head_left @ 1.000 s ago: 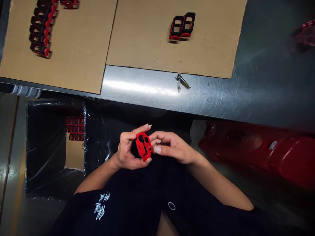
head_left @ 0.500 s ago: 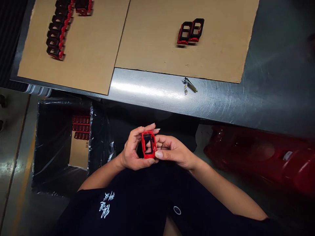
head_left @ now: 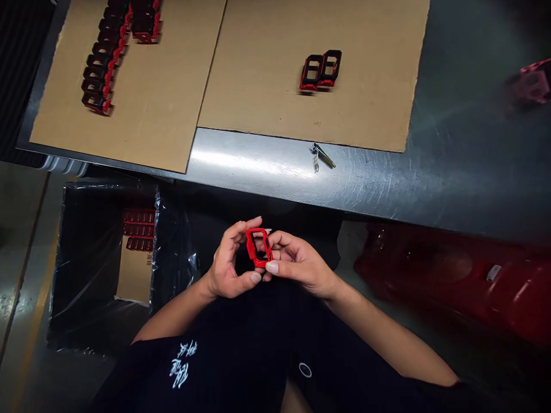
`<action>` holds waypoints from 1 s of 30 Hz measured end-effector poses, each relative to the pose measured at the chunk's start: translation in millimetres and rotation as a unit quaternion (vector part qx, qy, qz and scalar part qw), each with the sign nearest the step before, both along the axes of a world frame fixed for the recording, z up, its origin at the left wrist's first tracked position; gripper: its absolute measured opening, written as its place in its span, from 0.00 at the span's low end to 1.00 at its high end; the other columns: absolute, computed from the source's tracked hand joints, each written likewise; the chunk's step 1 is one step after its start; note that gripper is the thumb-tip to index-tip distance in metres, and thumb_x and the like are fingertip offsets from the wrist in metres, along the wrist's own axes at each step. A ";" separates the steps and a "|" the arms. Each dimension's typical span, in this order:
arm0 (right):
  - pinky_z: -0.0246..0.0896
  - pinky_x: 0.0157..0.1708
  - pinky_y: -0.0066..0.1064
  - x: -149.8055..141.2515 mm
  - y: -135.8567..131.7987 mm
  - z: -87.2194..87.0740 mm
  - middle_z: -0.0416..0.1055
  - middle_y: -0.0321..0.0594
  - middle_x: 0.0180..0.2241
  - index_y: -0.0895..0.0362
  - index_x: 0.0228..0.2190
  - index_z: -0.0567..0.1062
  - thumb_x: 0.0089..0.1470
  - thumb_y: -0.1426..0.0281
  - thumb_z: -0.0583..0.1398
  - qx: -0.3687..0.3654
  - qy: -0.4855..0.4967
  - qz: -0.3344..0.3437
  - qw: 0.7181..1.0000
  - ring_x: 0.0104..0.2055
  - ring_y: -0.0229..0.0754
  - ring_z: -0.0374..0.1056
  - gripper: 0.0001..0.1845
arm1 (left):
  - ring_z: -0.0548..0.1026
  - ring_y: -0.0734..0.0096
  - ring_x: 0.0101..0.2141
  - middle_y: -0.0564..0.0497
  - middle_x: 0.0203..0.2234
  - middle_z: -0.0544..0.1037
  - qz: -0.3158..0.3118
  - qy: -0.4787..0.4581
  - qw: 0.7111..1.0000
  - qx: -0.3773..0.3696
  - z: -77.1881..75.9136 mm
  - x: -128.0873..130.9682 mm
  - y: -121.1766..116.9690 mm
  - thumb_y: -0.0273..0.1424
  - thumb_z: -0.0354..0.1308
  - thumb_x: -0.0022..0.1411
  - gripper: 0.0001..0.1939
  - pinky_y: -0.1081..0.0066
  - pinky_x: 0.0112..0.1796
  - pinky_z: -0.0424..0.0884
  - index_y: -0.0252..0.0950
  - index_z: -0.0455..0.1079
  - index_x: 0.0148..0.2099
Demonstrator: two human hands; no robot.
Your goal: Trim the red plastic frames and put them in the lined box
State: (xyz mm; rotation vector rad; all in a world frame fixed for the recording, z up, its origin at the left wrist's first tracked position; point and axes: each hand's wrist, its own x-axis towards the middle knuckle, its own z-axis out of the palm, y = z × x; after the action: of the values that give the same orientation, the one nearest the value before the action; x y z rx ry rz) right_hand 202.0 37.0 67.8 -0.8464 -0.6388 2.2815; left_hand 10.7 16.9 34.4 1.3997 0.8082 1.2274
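Note:
In front of my chest I hold a small red and black rectangular plastic frame [head_left: 251,252] with an open middle, slightly tilted. My right hand [head_left: 297,261] pinches its lower right corner, thumb on the near face and fingers curled behind. My left hand [head_left: 232,261] is curved round its left side, fingertips at the top edge and thumb by the bottom; the fingers' contact behind it is partly hidden. On the cardboard sheet [head_left: 357,109] beyond stand two similar black and red frames [head_left: 321,71], side by side.
A metal table [head_left: 258,166] edge runs before me, with a small metal tool [head_left: 323,156] on it. More frames [head_left: 99,71] stand in rows on the left cardboard [head_left: 142,132]. A plastic-lined box [head_left: 86,252] holds several frames. A red shape [head_left: 439,281] is at right.
The frame has turned a little in my hands, and my left thumb has come away from its lower edge. The view has shifted slightly; a blurred pinkish-red piece now shows at far right.

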 end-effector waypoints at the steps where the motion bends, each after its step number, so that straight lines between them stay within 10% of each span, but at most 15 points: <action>1: 0.72 0.32 0.29 0.0 0.0 -0.4 0.76 0.36 0.34 0.57 0.36 0.73 0.48 0.65 0.75 0.004 -0.009 -0.001 1.000 0.31 0.35 0.74 0.20 | 0.77 0.51 0.58 0.34 0.65 0.67 0.039 -0.003 0.999 -0.004 1.4 -0.6 1.3 0.43 0.67 0.62 0.38 0.51 0.54 0.78 0.44 0.56 0.69; 4: 0.69 0.32 0.28 1.4 0.5 -0.4 0.76 0.36 0.32 0.56 0.36 0.74 0.47 0.65 0.75 0.038 -0.068 -0.014 0.997 0.31 0.35 0.71 0.19 | 0.82 0.60 0.48 0.45 0.52 0.78 0.194 0.028 0.980 -0.022 6.3 -6.4 6.1 0.40 0.61 0.68 0.10 0.58 0.49 0.80 0.39 0.71 0.44; 7: 0.67 0.30 0.27 3.8 2.8 1.9 0.75 0.36 0.34 0.55 0.37 0.76 0.47 0.63 0.74 0.077 -0.140 -0.020 0.987 0.30 0.34 0.68 0.18 | 0.82 0.65 0.39 0.47 0.37 0.81 0.250 0.075 0.963 -0.065 11.0 -15.0 10.1 0.44 0.49 0.74 0.26 0.61 0.45 0.79 0.35 0.63 0.25; 14: 0.64 0.27 0.27 1.5 9.0 8.9 0.73 0.35 0.32 0.56 0.37 0.79 0.47 0.62 0.73 0.108 -0.175 0.008 0.979 0.28 0.34 0.65 0.17 | 0.81 0.68 0.38 0.46 0.43 0.82 0.091 0.106 0.984 -0.109 18.0 -21.8 12.5 0.42 0.56 0.72 0.19 0.67 0.40 0.78 0.39 0.72 0.59; 30: 0.59 0.29 0.25 -8.5 5.5 7.3 0.70 0.30 0.25 0.57 0.26 0.75 0.40 0.62 0.78 0.022 -0.119 0.047 0.992 0.27 0.32 0.62 0.20 | 0.79 0.67 0.45 0.47 0.46 0.80 0.079 0.189 0.978 -0.044 20.5 -7.6 14.0 0.35 0.58 0.70 0.17 0.68 0.48 0.76 0.41 0.73 0.59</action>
State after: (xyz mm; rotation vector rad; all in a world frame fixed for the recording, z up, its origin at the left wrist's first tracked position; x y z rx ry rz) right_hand 193.5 42.5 75.1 -1.0989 -0.8461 2.2586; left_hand 3.1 30.9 54.8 1.5418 1.2425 1.0399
